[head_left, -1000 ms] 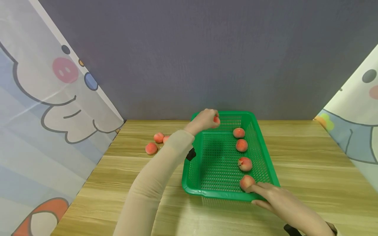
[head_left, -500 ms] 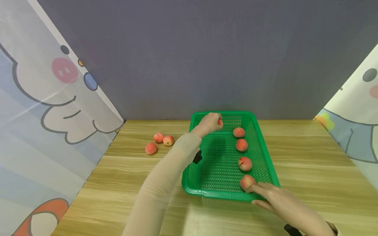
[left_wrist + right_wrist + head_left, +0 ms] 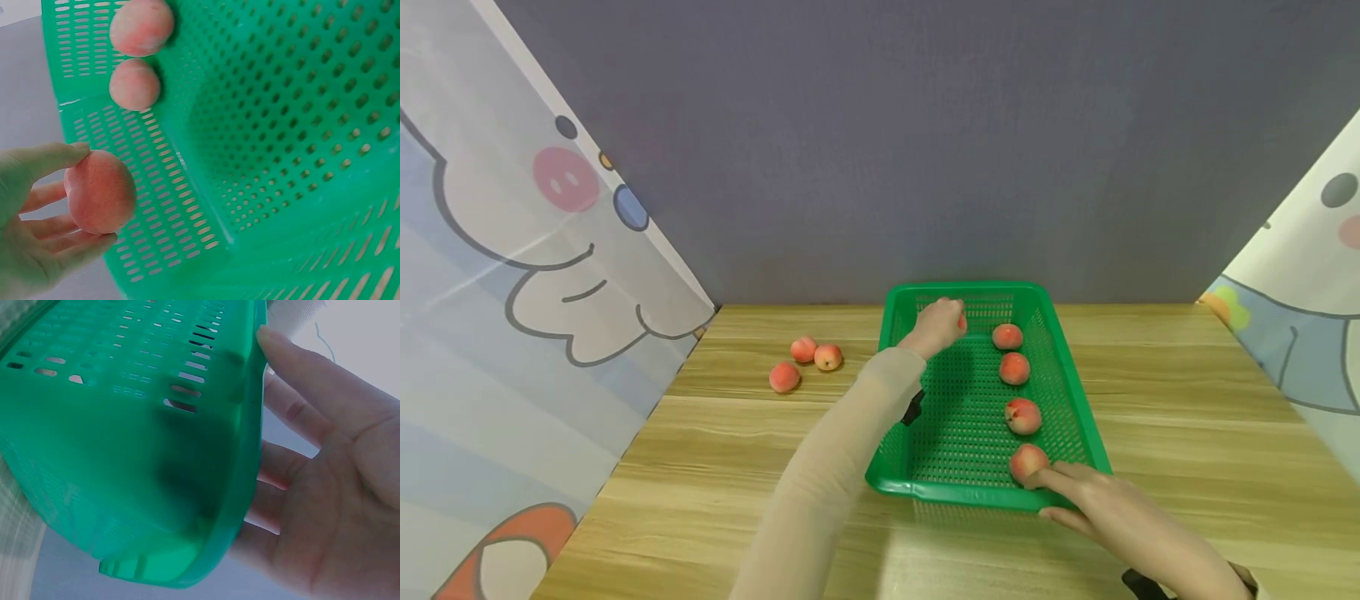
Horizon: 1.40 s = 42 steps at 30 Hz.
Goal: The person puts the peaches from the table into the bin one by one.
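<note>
Over the far left part of the green basket [image 3: 977,497], my left hand [image 3: 936,327] holds a reddish peach [image 3: 962,322]. The left wrist view shows that peach [image 3: 101,192] pinched between the thumb and fingers of the hand [image 3: 37,225]. Several peaches stand in a line along the basket's right side, from the far one [image 3: 1007,337] to the near one [image 3: 1028,465]. My right hand [image 3: 1108,510] grips the near right corner of the basket; in the right wrist view, its thumb and fingers [image 3: 337,469] are around the rim [image 3: 248,450].
Left of the basket, a group of three peaches [image 3: 803,349] lies on the wooden table [image 3: 715,467]. A dark grey panel [image 3: 880,150] stands behind the table, and printed cartoon sheets [image 3: 482,333] flank it on both sides.
My left hand has moved right and slightly nearer with its peach, farther over the basket. The loose peaches on the table have come fully into view. My right hand has stayed at the corner.
</note>
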Each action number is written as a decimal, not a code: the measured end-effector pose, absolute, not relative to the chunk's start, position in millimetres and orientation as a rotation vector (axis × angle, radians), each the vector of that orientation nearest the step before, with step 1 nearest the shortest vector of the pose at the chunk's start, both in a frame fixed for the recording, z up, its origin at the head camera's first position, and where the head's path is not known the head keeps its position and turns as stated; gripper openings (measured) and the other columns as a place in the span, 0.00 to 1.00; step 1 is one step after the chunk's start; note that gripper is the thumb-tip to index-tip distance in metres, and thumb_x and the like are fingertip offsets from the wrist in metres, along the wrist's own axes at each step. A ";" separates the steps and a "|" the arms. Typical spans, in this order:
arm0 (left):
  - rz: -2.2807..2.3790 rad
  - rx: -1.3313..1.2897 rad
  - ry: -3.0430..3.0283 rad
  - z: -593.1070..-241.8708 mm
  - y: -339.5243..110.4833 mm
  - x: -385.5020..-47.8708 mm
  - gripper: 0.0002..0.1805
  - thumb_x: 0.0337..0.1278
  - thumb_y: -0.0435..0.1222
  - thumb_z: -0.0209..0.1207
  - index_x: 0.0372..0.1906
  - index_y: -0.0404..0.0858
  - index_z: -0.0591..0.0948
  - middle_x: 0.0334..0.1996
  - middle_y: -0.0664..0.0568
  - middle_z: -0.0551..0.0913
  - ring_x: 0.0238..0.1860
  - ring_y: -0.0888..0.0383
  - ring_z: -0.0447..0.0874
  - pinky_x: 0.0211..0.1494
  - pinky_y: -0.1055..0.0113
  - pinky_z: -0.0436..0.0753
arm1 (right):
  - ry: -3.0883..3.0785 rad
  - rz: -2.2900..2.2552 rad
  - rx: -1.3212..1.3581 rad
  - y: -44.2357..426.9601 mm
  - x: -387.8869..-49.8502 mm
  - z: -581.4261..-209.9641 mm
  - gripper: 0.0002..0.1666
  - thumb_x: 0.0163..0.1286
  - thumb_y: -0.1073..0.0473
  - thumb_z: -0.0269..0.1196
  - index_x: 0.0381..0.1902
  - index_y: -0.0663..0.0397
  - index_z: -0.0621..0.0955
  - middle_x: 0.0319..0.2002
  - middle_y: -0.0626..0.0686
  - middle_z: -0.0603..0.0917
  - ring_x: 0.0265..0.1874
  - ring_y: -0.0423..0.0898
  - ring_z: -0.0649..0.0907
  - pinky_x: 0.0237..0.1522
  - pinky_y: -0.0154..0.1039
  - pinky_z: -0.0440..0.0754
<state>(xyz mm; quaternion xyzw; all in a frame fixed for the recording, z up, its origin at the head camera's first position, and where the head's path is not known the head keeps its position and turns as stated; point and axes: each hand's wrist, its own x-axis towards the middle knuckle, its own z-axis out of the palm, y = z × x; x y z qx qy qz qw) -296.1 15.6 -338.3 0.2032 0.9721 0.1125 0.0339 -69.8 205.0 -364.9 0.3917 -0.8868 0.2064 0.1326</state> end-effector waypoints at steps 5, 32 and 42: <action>0.334 0.594 2.983 -347.5 18.0 -298.1 0.03 0.56 0.35 0.53 0.31 0.42 0.76 0.29 0.55 0.74 0.35 0.60 0.72 0.31 0.69 0.70 | -2.594 0.595 1.126 205.8 -69.7 -364.8 0.17 0.52 0.53 0.65 0.41 0.43 0.76 0.34 0.39 0.77 0.31 0.36 0.78 0.25 0.31 0.76; 0.162 0.516 2.982 -379.7 19.5 -307.2 0.08 0.58 0.37 0.53 0.41 0.41 0.77 0.37 0.53 0.78 0.31 0.60 0.76 0.26 0.71 0.73 | -2.591 0.607 1.137 204.8 -69.8 -364.4 0.17 0.52 0.53 0.65 0.42 0.43 0.76 0.35 0.40 0.77 0.32 0.37 0.78 0.26 0.31 0.76; 0.158 0.499 2.989 -386.4 18.8 -308.5 0.08 0.57 0.35 0.54 0.41 0.41 0.78 0.50 0.48 0.77 0.38 0.57 0.79 0.31 0.69 0.77 | -2.592 0.602 1.132 204.3 -70.0 -364.8 0.17 0.52 0.53 0.64 0.42 0.43 0.76 0.36 0.40 0.78 0.33 0.38 0.78 0.26 0.31 0.76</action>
